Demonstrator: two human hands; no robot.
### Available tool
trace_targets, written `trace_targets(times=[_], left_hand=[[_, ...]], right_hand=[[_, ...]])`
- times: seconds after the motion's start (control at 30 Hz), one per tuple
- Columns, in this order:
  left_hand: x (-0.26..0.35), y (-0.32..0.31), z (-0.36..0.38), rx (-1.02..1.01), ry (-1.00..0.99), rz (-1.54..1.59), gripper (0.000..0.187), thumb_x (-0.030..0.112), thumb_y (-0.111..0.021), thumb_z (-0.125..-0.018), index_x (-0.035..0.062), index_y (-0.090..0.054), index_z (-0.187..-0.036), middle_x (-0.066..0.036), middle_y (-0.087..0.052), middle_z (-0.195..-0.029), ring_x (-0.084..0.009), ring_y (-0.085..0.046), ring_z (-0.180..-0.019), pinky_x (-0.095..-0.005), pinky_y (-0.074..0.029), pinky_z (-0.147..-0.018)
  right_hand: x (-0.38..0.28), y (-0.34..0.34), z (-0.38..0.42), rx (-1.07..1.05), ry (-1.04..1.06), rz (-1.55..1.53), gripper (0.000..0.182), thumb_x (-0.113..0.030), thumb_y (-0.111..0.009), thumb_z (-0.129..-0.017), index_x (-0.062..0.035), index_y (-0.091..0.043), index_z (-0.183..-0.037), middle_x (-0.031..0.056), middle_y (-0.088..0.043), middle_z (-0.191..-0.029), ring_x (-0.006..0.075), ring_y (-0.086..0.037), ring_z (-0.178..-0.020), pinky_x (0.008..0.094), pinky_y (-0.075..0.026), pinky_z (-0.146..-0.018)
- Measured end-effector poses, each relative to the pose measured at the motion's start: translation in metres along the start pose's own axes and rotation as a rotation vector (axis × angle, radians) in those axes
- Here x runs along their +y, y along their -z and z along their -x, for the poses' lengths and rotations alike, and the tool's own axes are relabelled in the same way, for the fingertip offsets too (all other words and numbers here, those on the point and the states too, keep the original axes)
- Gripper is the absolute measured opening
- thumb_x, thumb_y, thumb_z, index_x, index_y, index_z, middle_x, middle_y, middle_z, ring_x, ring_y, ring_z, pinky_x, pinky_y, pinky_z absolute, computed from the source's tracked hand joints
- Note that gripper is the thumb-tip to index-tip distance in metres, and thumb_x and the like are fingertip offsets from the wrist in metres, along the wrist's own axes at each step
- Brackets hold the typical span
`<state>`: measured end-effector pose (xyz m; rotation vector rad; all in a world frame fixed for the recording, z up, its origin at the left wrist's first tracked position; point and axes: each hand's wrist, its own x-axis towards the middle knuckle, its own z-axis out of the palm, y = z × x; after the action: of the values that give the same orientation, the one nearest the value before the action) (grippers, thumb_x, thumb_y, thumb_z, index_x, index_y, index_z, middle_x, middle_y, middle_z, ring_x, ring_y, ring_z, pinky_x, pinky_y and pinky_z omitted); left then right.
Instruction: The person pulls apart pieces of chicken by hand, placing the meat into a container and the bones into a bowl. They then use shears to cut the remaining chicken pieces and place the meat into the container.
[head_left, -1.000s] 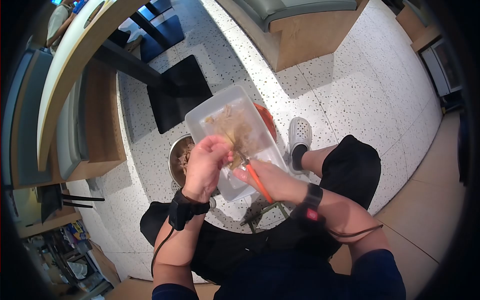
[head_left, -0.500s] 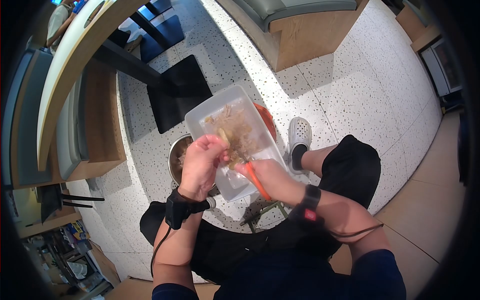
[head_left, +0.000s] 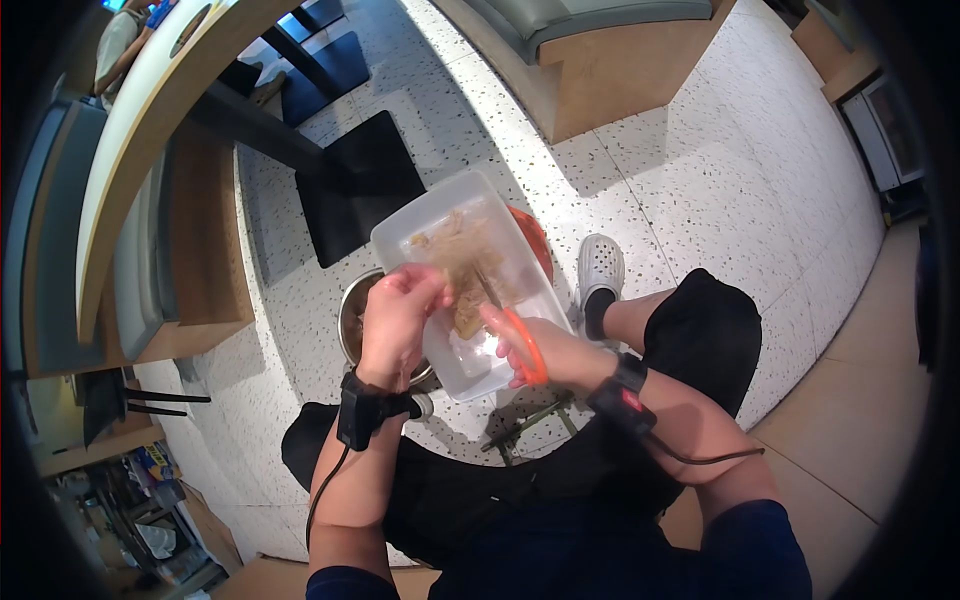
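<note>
R hand (head_left: 545, 350) w/ orange scissors (head_left: 522, 340) rotated outward; L hand (head_left: 395, 325) grip pinching food scrap (head_left: 462, 300) over tub (head_left: 440, 225).

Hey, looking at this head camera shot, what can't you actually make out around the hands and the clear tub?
Head view only:
- Blade of the orange-handled tool: tip blurs into the brownish pieces; cutting edge unclear.
- Brownish pieces: too small and blurred to identify.
- Metal bowl: mostly hidden behind the left hand and clear tub.
- Orange-red thing: covered by the tub.
- Right hand: fingers wrap the handle, grip unclear.

Speckled floor (head_left: 700, 170), black mat (head_left: 355, 185), white shoe (head_left: 599, 268), perhaps a bench (head_left: 590, 60).
</note>
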<state>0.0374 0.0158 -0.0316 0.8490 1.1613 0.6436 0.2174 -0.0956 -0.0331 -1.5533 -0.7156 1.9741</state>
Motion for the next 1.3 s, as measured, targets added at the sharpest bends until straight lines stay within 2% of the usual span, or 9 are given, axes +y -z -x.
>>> trace_targets(times=[0.1, 0.17, 0.3, 0.4, 0.53, 0.8, 0.97, 1.13, 1.3], left_hand=[[-0.009, 0.006, -0.012, -0.052, -0.056, -0.16, 0.019, 0.002, -0.066, -0.094, -0.0072, -0.066, -0.11, -0.009, -0.069, -0.09, -0.0159, -0.063, -0.073, -0.0276, -0.051, -0.071], [-0.014, 0.003, -0.012, -0.052, -0.172, -0.68, 0.024, 0.004, -0.065, -0.093, -0.0085, -0.068, -0.114, -0.011, -0.072, -0.088, -0.0153, -0.063, -0.072, -0.0272, -0.052, -0.069], [-0.047, -0.01, -0.016, -0.248, -0.456, -1.053, 0.021, 0.007, -0.071, -0.083, -0.0016, -0.072, -0.102, -0.016, -0.074, -0.086, -0.0332, -0.071, -0.077, -0.0402, -0.055, -0.072], [-0.067, -0.03, -0.019, -0.468, -0.411, -1.304, 0.013, 0.013, -0.067, -0.085, 0.002, -0.073, -0.089, -0.021, -0.07, -0.09, -0.038, -0.07, -0.088, -0.0465, -0.055, -0.078], [-0.1, -0.039, -0.015, -0.475, -0.445, -1.5, 0.013, 0.01, -0.064, -0.084, 0.0086, -0.074, -0.093, -0.018, -0.067, -0.103, -0.0367, -0.069, -0.093, -0.0468, -0.057, -0.08], [-0.045, -0.029, -0.005, -0.361, -0.409, -1.089, 0.014, 0.007, -0.068, -0.086, 0.0008, -0.071, -0.098, -0.02, -0.069, -0.091, -0.0347, -0.069, -0.084, -0.0422, -0.055, -0.075], [-0.012, -0.011, 0.016, -0.162, -0.27, -0.772, 0.018, 0.008, -0.073, -0.089, -0.0017, -0.07, -0.104, -0.013, -0.068, -0.082, -0.0229, -0.068, -0.073, -0.0332, -0.052, -0.068], [-0.006, -0.013, 0.029, -0.215, -0.354, -0.707, 0.019, 0.003, -0.07, -0.092, -0.0021, -0.069, -0.11, -0.01, -0.069, -0.091, -0.0158, -0.07, -0.077, -0.0288, -0.055, -0.07], [-0.009, -0.015, 0.032, -0.334, -0.159, -0.256, 0.024, 0.002, -0.069, -0.094, -0.0044, -0.067, -0.117, -0.008, -0.072, -0.101, -0.0129, -0.069, -0.085, -0.0268, -0.057, -0.077]], right_hand=[[0.001, 0.011, -0.002, -0.081, -0.044, -0.08, 0.093, -0.088, -0.041, -0.087, 0.0033, -0.057, -0.096, 0.005, -0.049, -0.064, 0.0141, -0.055, -0.05, 0.0296, -0.054, -0.054], [-0.007, 0.018, 0.003, -0.064, -0.003, -0.114, 0.091, -0.086, -0.041, -0.088, 0.0033, -0.057, -0.095, 0.0048, -0.049, -0.063, 0.0141, -0.054, -0.049, 0.0295, -0.054, -0.054], [-0.026, 0.033, 0.023, -0.061, 0.034, -0.146, 0.085, -0.082, -0.043, -0.092, 0.0017, -0.058, -0.092, 0.0042, -0.049, -0.06, 0.0138, -0.054, -0.047, 0.0294, -0.055, -0.056], [-0.032, 0.042, 0.03, -0.045, 0.087, -0.187, 0.08, -0.079, -0.043, -0.094, -0.0003, -0.057, -0.086, 0.0037, -0.05, -0.058, 0.0131, -0.053, -0.046, 0.0288, -0.056, -0.056], [-0.037, 0.047, 0.036, -0.01, 0.138, -0.206, 0.079, -0.078, -0.046, -0.093, -0.0012, -0.058, -0.083, 0.0038, -0.051, -0.06, 0.0117, -0.053, -0.048, 0.0266, -0.056, -0.056], [-0.04, 0.047, 0.038, 0.029, 0.134, -0.181, 0.068, -0.065, -0.04, -0.103, -0.0013, -0.061, -0.089, 0.0054, -0.054, -0.063, 0.0131, -0.056, -0.056, 0.027, -0.053, -0.058], [-0.02, 0.037, 0.017, 0.138, 0.192, -0.267, 0.047, -0.048, -0.06, -0.1, -0.0014, -0.06, -0.094, 0.0037, -0.057, -0.072, 0.0112, -0.057, -0.06, 0.0272, -0.054, -0.063], [-0.005, 0.021, -0.004, 0.21, 0.399, -0.086, 0.034, -0.031, -0.071, -0.094, 0.0009, -0.06, -0.099, 0.0063, -0.064, -0.08, 0.0119, -0.062, -0.065, 0.0267, -0.053, -0.063], [-0.002, 0.014, -0.01, 0.251, 0.45, -0.042, 0.03, -0.023, -0.074, -0.091, 0.0024, -0.059, -0.1, 0.0084, -0.066, -0.081, 0.013, -0.064, -0.066, 0.0267, -0.052, -0.061]])
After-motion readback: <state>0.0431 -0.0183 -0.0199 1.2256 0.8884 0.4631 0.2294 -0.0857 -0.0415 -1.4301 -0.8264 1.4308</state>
